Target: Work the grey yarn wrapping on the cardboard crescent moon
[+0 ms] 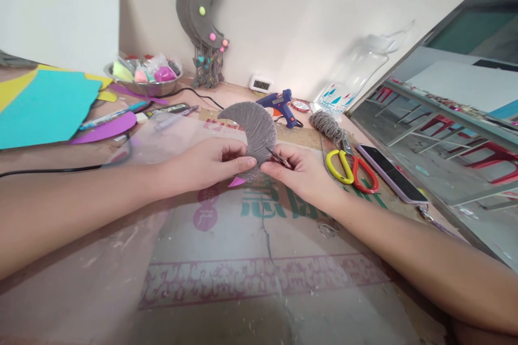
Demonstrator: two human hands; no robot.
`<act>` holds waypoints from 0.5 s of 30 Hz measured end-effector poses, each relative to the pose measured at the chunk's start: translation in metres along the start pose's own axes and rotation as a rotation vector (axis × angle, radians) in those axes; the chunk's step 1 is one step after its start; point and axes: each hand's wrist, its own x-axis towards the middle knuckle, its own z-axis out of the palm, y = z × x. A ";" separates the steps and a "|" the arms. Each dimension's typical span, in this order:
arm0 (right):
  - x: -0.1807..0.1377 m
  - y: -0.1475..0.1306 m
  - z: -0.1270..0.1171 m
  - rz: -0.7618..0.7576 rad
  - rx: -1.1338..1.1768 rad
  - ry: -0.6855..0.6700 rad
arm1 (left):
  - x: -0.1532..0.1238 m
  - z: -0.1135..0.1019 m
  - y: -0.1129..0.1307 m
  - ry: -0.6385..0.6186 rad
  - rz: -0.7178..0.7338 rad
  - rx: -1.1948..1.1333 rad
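A crescent moon shape (259, 124), wrapped in grey yarn, is held upright over the work surface. My left hand (220, 160) is closed on its lower left part, with the thumb across the front. At its lower right edge, my right hand (289, 167) is closed on a small dark bundle (279, 157) that looks like yarn; the thumb tip is against the crescent. A bit of purple (237, 181) shows below the crescent. Beneath both hands lies a clear sheet (259, 285) over printed cardboard, with a thin dark strand on it.
Behind the hands are a blue glue gun (283, 105), a yarn skein (327, 125), scissors (351, 170) and a phone (390, 172). Coloured sheets (48, 105), pens and a metal bowl (143, 86) stand left. A decorated grey moon (198, 16) hangs behind; a glass bottle (350, 75) stands right.
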 end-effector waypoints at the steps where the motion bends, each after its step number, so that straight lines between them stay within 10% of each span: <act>1: 0.000 0.000 0.000 0.010 -0.032 0.004 | 0.000 0.000 0.001 0.012 0.018 0.019; 15: -0.003 -0.003 -0.001 -0.035 0.055 0.005 | 0.000 -0.001 0.001 0.048 0.067 0.030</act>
